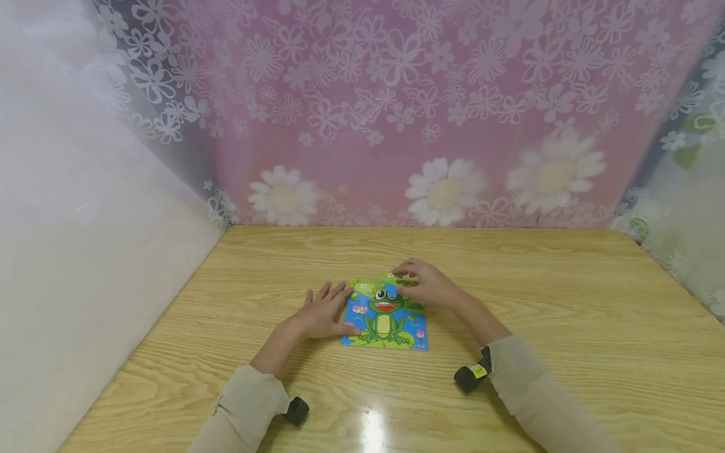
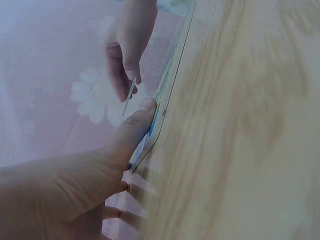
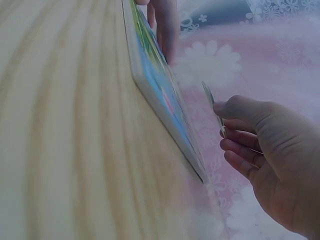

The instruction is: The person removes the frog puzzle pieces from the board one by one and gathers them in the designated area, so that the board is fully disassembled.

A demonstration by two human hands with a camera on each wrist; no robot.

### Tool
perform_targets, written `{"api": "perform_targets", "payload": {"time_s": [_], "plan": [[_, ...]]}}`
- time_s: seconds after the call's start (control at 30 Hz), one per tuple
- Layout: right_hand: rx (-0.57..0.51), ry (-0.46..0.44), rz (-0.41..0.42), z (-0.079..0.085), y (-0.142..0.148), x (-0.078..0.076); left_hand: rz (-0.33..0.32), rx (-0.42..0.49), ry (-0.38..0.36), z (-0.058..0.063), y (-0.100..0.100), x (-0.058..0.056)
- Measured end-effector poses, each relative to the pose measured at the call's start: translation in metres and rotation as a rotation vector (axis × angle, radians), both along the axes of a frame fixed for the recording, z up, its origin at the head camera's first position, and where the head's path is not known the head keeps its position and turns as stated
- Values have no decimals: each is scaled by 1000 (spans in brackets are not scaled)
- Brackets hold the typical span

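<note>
A frog picture puzzle board lies flat on the wooden table, showing a green frog on blue with pink flowers. My left hand is at its left edge, fingers spread over the table and thumb resting on the board's lower left part. Above the upper right part, my right hand pinches a thin puzzle piece between thumb and fingertips. In the right wrist view the piece is raised clear of the board and seen nearly edge-on. Part of the picture's upper right is hidden behind that hand.
The wood-grain table extends around the board. A pink flowered curtain hangs along the back, and a white sheet borders the left. Black wrist cameras sit at both cuffs, close over the table.
</note>
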State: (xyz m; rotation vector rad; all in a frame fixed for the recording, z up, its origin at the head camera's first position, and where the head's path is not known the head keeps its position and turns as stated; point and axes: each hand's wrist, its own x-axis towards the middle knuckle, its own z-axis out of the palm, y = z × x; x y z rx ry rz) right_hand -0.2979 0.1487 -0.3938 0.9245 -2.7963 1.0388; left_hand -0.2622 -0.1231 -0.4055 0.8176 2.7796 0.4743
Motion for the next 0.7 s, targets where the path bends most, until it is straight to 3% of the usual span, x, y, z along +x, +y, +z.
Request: {"api": "perform_targets", "payload": {"time_s": [0.7], "plan": [[22, 3, -65, 1, 59, 12, -8, 13, -6, 1, -1, 1]]}}
